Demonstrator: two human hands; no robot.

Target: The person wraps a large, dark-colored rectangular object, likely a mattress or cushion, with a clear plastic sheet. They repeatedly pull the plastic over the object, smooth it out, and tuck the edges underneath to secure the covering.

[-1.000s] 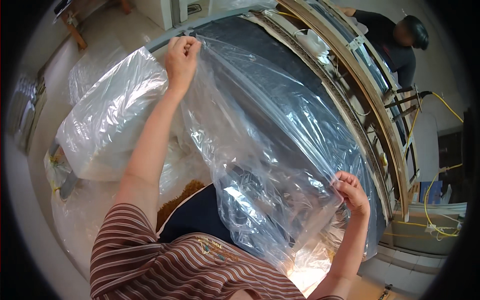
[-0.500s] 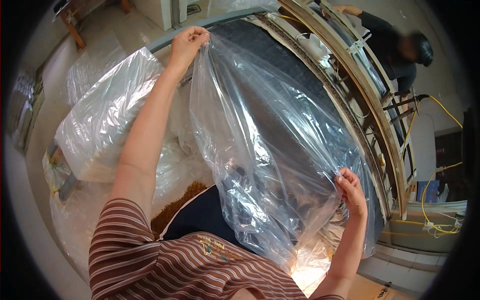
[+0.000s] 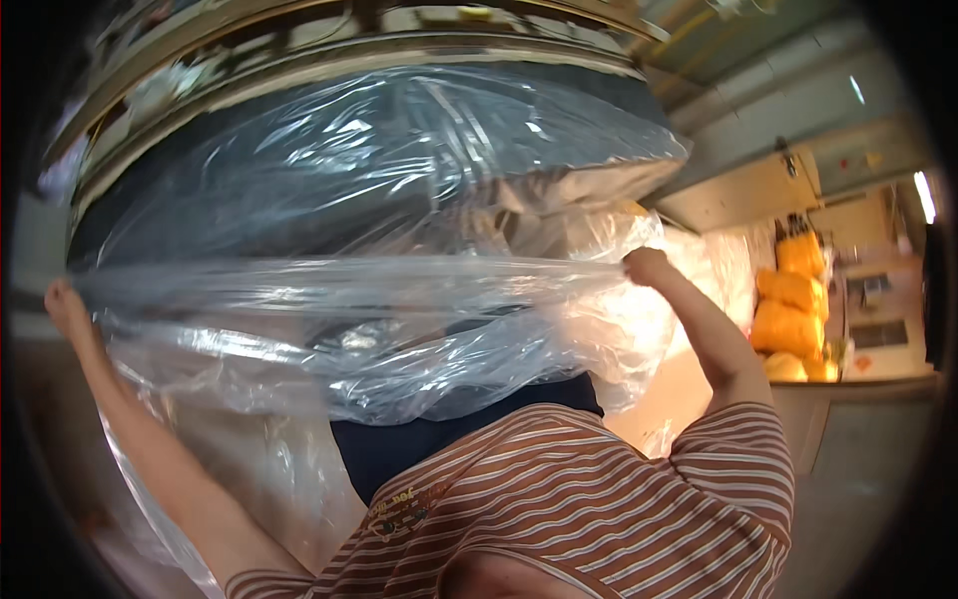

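Note:
A large clear plastic sheet (image 3: 399,290) is stretched taut between my two hands across the front of my body. My left hand (image 3: 66,302), far out to the left, is closed on one end of it. On the right, my right hand (image 3: 647,267) makes a fist around the other end. Beyond the taut band, the film spreads over a dark work surface (image 3: 299,105); nearer me it hangs in shiny folds over my lap. Fingertips of both hands are partly hidden by distance and blur.
A long wooden frame (image 3: 349,50) runs along the far side of the dark surface. At the right stand stacked orange-yellow sacks (image 3: 791,309) and a pale panel (image 3: 743,190). More clear plastic (image 3: 289,479) lies at my lower left.
My view has swung to the right. My arms have spread wide apart, and the plastic, earlier hanging loosely on a slant, is now pulled tight from left to right.

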